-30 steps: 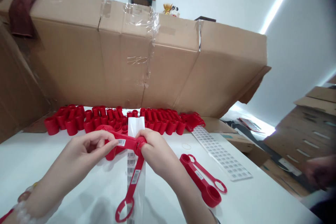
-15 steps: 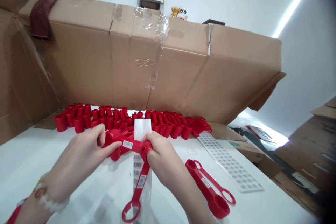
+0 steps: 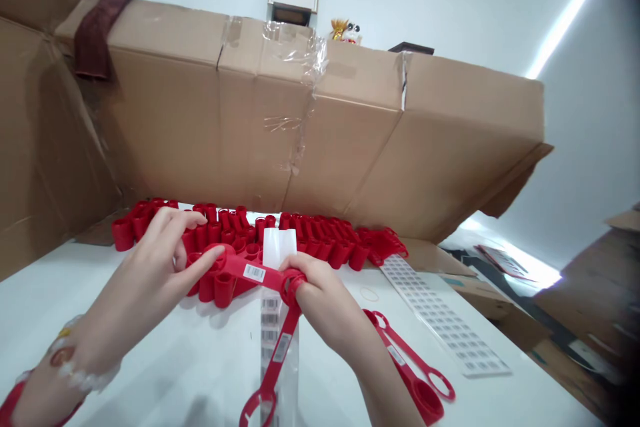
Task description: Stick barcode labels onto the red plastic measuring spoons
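My right hand is closed around the joined end of a red plastic ring wrench. One arm of it runs left and bears a white barcode label. A second red arm with a ring end and its own barcode label hangs down toward me from the same grip. My left hand is open, thumb and fingers apart. Its thumb tip is by the left end of the wrench; whether it touches cannot be made out. Beneath lies a strip of barcode stickers.
Rows of red plastic parts stand along the back of the white table. More red wrenches lie at right, near a barcode sticker sheet and a rubber band. A large cardboard sheet leans over the back.
My left hand has come off the wrench's labelled arm, moving up and left with its fingers spreading. My right hand keeps its grip. The whole view has shifted slightly.
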`<state>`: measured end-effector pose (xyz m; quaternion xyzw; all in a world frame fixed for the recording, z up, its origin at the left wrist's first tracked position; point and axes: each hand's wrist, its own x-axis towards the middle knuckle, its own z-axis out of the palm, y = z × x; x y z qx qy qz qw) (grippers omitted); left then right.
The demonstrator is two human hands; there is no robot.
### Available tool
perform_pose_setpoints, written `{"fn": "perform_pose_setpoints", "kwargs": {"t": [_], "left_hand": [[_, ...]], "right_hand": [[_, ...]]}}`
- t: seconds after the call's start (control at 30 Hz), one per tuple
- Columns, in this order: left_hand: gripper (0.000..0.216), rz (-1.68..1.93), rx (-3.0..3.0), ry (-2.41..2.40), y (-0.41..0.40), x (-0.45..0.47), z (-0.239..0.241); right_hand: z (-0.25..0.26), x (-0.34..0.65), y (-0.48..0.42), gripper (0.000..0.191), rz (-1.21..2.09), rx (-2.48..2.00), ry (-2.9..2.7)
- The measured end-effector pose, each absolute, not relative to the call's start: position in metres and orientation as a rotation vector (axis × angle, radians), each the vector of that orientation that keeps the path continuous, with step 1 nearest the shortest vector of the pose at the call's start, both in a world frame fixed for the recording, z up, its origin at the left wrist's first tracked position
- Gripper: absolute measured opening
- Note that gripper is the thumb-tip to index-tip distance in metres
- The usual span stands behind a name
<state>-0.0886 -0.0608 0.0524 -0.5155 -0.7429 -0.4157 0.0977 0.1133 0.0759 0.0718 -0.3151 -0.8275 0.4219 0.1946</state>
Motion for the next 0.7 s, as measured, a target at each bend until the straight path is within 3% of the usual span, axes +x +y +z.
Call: {"fn": "perform_pose_setpoints", "kwargs": {"t": [0.23,0.43,0.7], "left_hand": [[0.022,-0.895,-1.930,-1.854,-0.059,-0.086,0.049],[0.034,-0.797,-1.913,-1.850,-0.049,-0.093,0.041],[0.021,-0.773,-1.923,-1.726,-0.056,-0.087,0.048]], "right_hand": [[0.069,0.116,0.090,0.018,1.214,-0.913,-2.286],[0.066,0.117,0.091,0.018,1.147,-0.916,-2.318],[0.062,0.117,0.099,0.015,1.048,-0.931,-2.325]]}}
